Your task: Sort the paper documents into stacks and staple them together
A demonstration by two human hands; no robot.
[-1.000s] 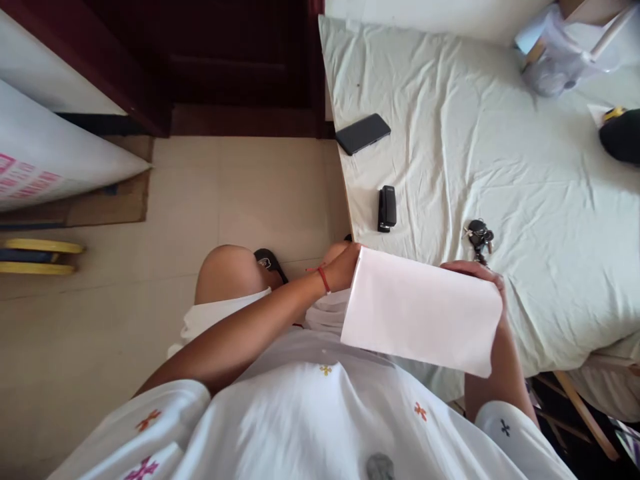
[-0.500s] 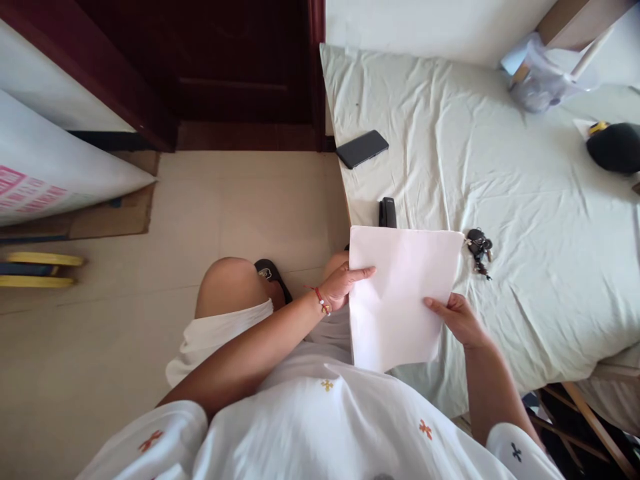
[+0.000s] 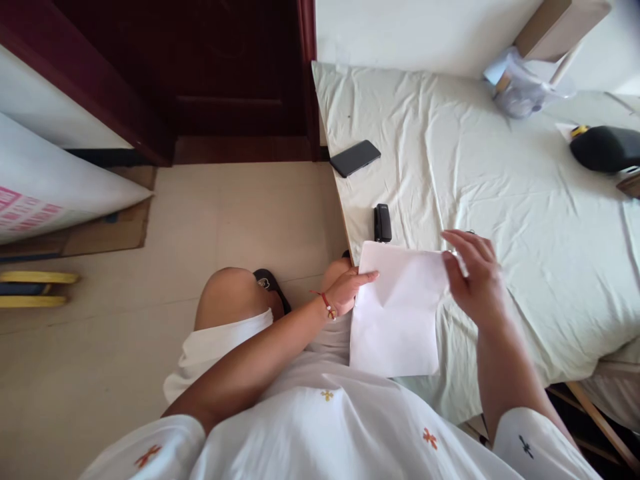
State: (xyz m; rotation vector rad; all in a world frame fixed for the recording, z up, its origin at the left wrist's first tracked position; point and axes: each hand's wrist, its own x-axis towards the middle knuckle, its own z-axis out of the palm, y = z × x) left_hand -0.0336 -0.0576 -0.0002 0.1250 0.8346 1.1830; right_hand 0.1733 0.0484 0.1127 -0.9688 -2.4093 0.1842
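The person sits at the edge of a bed (image 3: 500,173) covered with a pale, wrinkled sheet and holds a white sheet of paper (image 3: 397,320) with both hands. The paper lies partly over the near edge of the bed and partly over the person's lap, and it shows a soft crease near its middle.

The left hand (image 3: 347,290) grips the left upper edge of the paper, with the fingers on top of it; this hand wears a red string bracelet (image 3: 326,304) at the wrist. The right hand (image 3: 473,277) is at the upper right corner of the paper, with the fingers curled loosely around the corner, so this hand is closed on the paper too. The two hands are apart, one at each upper corner.

Just beyond the top edge of the paper a black stapler (image 3: 383,223) lies on the bed, very near the paper. Further away, close to the bed's left edge, lies a dark smartphone (image 3: 355,158). At the far right of the bed there is a black object (image 3: 605,148), and at the far end a crumpled clear plastic bag (image 3: 520,90). On the tiled floor (image 3: 200,220), beside the person's bare knee, a black sandal (image 3: 273,287) is visible.
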